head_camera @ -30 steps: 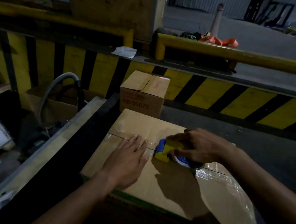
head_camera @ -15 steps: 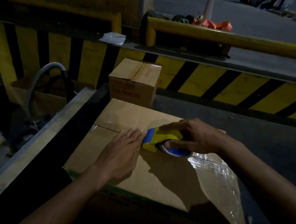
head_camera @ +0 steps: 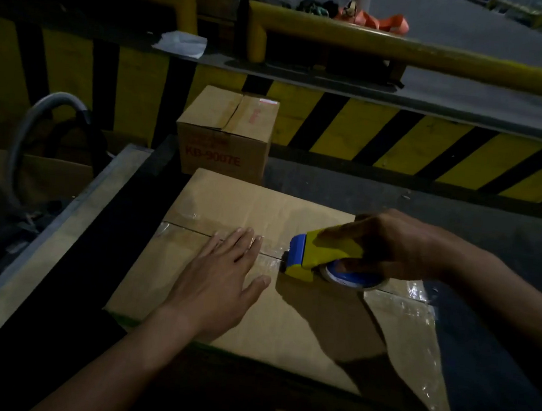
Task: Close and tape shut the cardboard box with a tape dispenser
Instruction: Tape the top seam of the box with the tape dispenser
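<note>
Two bare hands work on the top of a large brown cardboard box (head_camera: 284,324), which lies with its flaps closed on a dark grey counter (head_camera: 494,235) and fills the middle of the view. The left hand (head_camera: 218,283) rests flat and open, palm down, on the near flap, its fingertips reaching across the centre seam (head_camera: 190,229) between the two flaps. The right hand (head_camera: 396,245) is closed around a yellow-and-blue handheld tape dispenser (head_camera: 321,257), which carries a roll of clear tape with a blue core (head_camera: 355,278). The blue front edge of the dispenser touches the seam just to the right of the left hand's fingertips. Glossy clear tape (head_camera: 416,307) lies along the seam to the right of the dispenser and down over the near right corner of the box; a shorter shiny patch shows at the left end of the seam. A smaller brown cardboard box with red lettering (head_camera: 223,136) stands just behind the large one. Behind both runs a low wall painted in yellow and black diagonal stripes (head_camera: 403,142), topped by a yellow tubular rail (head_camera: 446,56). A crumpled white sheet (head_camera: 181,43) lies on the ledge, and a grey hose (head_camera: 29,133) curves at left.
</note>
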A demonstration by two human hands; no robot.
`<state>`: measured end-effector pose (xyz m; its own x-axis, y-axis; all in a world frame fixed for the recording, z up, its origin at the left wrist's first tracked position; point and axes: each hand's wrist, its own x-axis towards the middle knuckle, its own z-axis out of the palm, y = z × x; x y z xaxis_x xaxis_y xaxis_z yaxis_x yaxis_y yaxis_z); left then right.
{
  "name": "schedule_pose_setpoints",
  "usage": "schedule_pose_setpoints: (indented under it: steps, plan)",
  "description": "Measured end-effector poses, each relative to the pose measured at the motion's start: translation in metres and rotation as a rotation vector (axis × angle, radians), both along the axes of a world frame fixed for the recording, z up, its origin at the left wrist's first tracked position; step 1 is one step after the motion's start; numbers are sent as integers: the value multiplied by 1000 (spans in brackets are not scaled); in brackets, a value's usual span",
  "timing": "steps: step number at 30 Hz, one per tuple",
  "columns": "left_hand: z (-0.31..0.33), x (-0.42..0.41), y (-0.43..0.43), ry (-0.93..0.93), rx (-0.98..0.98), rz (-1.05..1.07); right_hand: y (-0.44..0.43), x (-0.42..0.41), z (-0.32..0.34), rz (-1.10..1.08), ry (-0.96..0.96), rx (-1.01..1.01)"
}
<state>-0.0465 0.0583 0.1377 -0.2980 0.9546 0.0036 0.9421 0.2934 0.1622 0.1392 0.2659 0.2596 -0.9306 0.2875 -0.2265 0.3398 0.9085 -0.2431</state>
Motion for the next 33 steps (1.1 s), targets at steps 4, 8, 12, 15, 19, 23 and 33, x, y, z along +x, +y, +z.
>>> schedule_pose_setpoints:
  steps: [4,8,12,15,19,23,33]
  plan:
    - [9,6,6,14,-35,48,1,-7,-2,34,-17,59]
    - [16,19,21,37,-38,13,2,-16,0,30,-40,65]
    - [8,27,23,8,-48,-34,1,-8,-7,54,-8,94]
    - [7,25,23,20,-69,-31,-4,-3,-12,85,-22,120]
    - [6,23,20,6,-52,-30,-8,-6,-6,97,-34,130]
    - [8,24,19,3,-48,-10,-4,0,-1,91,-7,134]
    - [16,32,20,-6,-120,-9,7,56,9,-45,-146,130]
